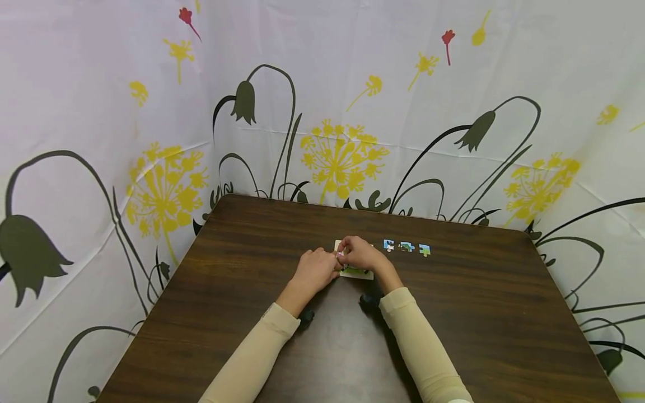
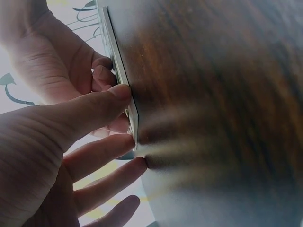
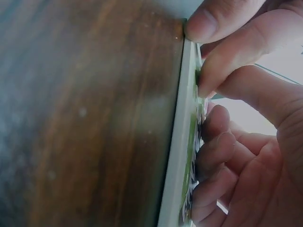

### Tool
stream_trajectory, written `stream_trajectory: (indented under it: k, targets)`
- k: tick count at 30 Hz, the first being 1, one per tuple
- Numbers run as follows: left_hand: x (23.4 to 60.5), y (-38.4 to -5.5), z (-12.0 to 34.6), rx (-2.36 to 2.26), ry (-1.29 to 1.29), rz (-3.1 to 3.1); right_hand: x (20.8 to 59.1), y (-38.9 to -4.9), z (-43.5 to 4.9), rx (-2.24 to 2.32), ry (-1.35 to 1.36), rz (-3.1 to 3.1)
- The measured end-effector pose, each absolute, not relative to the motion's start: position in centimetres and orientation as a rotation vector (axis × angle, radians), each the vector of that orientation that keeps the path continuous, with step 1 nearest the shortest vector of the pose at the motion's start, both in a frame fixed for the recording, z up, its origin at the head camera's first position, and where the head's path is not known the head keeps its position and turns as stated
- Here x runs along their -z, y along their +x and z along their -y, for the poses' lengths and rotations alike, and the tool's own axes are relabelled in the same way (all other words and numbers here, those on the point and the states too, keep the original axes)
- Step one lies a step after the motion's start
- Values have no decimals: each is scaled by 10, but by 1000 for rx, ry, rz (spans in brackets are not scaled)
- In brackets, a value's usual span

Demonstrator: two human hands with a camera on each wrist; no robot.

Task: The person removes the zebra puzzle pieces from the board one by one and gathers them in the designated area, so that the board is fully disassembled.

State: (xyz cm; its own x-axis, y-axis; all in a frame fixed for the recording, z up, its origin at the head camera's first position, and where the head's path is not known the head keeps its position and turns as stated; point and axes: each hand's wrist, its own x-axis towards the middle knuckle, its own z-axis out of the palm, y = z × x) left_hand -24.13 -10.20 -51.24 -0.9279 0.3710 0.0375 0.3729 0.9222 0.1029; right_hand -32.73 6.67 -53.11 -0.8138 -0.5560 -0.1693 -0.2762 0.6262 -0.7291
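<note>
A small puzzle board [image 1: 356,273] with a pale rim and a green printed surface lies flat on the table, partly hidden under both hands. My left hand [image 1: 314,270] grips its left side; in the left wrist view the thumb [image 2: 122,92] sits against the near edge and the forefinger reaches the corner. Over the board bends my right hand [image 1: 360,253], fingers curled, pinching a pinkish puzzle piece [image 1: 340,254] at the board's left part. The right wrist view shows the curled right fingers [image 3: 218,146] resting on the printed surface; the piece itself is mostly hidden there.
Right of the board lie three loose puzzle pieces in a row: a left one [image 1: 388,245], a middle one [image 1: 406,246] and a right one [image 1: 425,249]. They rest on the dark wooden table [image 1: 478,291]. A flower-printed curtain [image 1: 342,101] hangs behind the table.
</note>
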Motion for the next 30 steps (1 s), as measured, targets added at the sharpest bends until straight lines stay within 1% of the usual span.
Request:
stream_trajectory:
  k: [7,16,22,30]
  targets:
    - [515,-242,101,147,-613,3048,531,-325,-66,1008,-635,-2478]
    - [515,-241,101,133,-624,3020,527,-323,-69,1046,-658,-2447]
    - [515,-240,100,155,-644,2990,526,-323,-71,982,-680,-2479]
    - [514,-240,101,184,-616,3027,529,-323,-74,1027,-707,-2471]
